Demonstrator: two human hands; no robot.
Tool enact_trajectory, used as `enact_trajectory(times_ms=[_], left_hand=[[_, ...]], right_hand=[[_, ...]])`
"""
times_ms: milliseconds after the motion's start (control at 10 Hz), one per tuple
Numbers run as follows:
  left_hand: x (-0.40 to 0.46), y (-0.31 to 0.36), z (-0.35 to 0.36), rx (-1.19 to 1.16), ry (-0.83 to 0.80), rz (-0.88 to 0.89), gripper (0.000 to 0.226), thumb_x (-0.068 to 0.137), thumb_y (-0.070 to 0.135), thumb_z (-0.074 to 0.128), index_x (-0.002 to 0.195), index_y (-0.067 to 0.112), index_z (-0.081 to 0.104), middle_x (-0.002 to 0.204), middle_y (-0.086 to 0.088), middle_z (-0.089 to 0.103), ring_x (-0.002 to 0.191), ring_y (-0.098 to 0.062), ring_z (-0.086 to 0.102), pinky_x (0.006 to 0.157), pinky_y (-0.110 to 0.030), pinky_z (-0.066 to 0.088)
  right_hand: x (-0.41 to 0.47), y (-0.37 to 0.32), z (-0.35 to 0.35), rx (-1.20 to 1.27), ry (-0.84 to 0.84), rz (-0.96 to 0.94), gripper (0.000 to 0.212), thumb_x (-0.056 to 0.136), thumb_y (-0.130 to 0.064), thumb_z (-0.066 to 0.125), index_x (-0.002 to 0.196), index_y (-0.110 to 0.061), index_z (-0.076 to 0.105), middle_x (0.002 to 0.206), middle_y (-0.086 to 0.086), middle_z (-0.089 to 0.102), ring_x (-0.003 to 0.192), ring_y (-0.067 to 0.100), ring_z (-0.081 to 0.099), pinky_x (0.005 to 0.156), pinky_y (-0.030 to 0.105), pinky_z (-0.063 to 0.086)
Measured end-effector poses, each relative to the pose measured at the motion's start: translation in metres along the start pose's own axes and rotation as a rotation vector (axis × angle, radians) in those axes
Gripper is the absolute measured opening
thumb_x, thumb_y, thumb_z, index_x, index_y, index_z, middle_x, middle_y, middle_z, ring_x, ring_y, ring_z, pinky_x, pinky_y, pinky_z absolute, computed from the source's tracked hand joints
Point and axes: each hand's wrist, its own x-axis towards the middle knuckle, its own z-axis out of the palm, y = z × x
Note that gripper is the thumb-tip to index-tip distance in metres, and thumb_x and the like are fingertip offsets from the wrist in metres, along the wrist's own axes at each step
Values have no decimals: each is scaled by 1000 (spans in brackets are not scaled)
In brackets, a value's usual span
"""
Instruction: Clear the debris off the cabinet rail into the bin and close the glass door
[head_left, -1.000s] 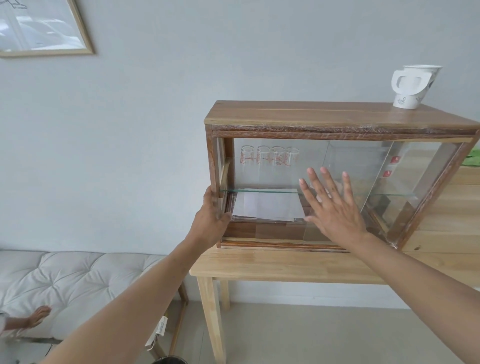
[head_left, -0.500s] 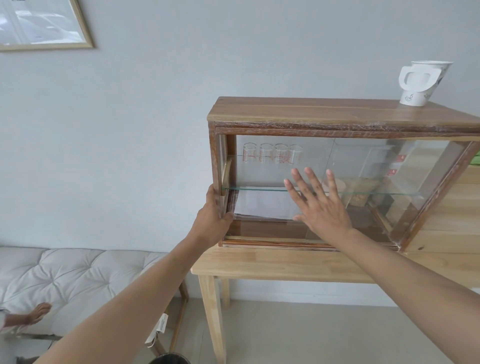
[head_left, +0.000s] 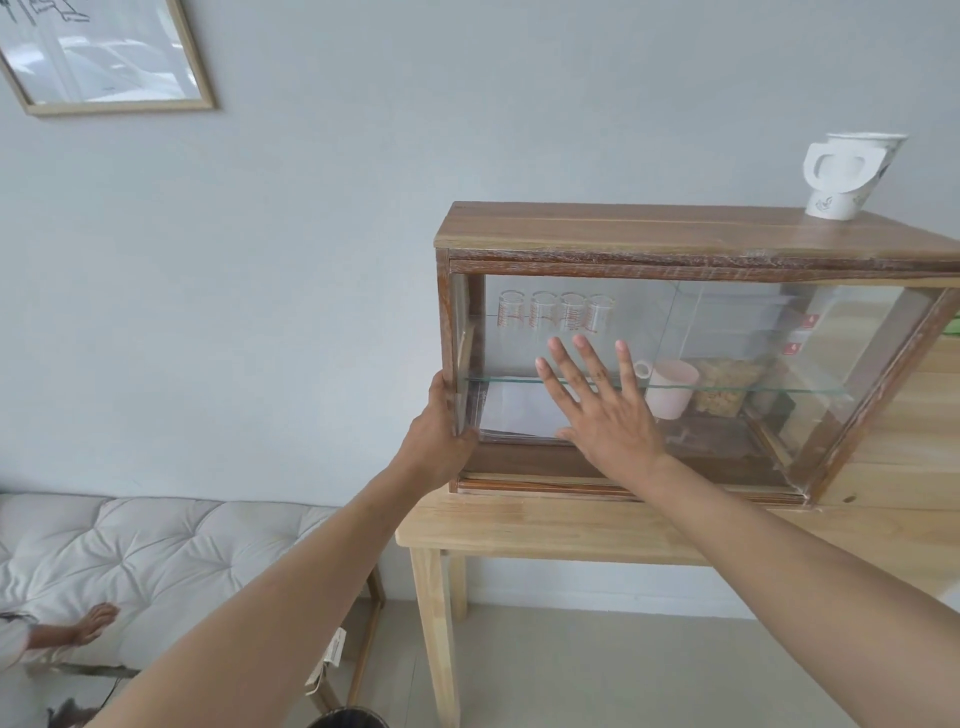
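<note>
A: Where are your hands right now?

B: Your right hand lies flat on the glass door of the cabinet, fingers spread wide, palm against the pane. Your left hand wraps the cabinet's left front post, thumb on the front, fingers curled around the side.

A: And the door itself?

B: Its left edge sits at the left post, just beside your left hand. The bottom rail runs along the front under your right wrist; you cannot tell from here whether any debris lies on it.

A: What is around the cabinet?

B: It stands on a pale wooden surface. Behind the glass are four clear glasses on the upper shelf and a pink mug below. A white paper cup tilts on top. The dark rim of a bin shows at the bottom edge.
</note>
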Motion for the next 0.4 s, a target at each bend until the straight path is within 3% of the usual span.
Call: enact_trajectory(times_ms=[100, 200, 300, 400], left_hand=[[-12, 15, -6, 152, 51, 26, 77, 100, 13, 57, 161, 18, 11, 159, -13, 47, 126, -41, 57, 98, -51, 51], [-29, 37, -10, 420, 156, 73, 89, 103, 27, 57, 168, 17, -2, 178, -9, 14, 159, -37, 25, 121, -60, 36], [-49, 58, -11, 590, 74, 86, 90, 105, 42, 54, 169, 21, -5, 180, -9, -4, 164, -36, 3, 128, -61, 22], [-60, 74, -14, 696, -35, 84, 89, 104, 51, 53, 170, 23, 1, 179, -8, -9, 164, -37, -2, 127, -66, 17]], right_hand=[[-6, 0, -20, 75, -33, -5, 106, 94, -49, 73, 172, -15, 10, 182, 11, -5, 168, 38, -3, 129, 72, 7], [-22, 4, -43, 225, -133, 37, 90, 101, -41, 64, 172, -15, 15, 183, 8, -2, 169, 31, -1, 132, 64, 15], [-44, 6, -76, 584, -256, 295, 73, 107, -39, 55, 170, -17, 25, 183, 4, 5, 169, 25, -2, 133, 57, 15], [-56, 13, -123, 1014, -150, 781, 56, 104, -31, 63, 156, -14, 53, 173, 8, 39, 162, 27, 31, 130, 45, 29]])
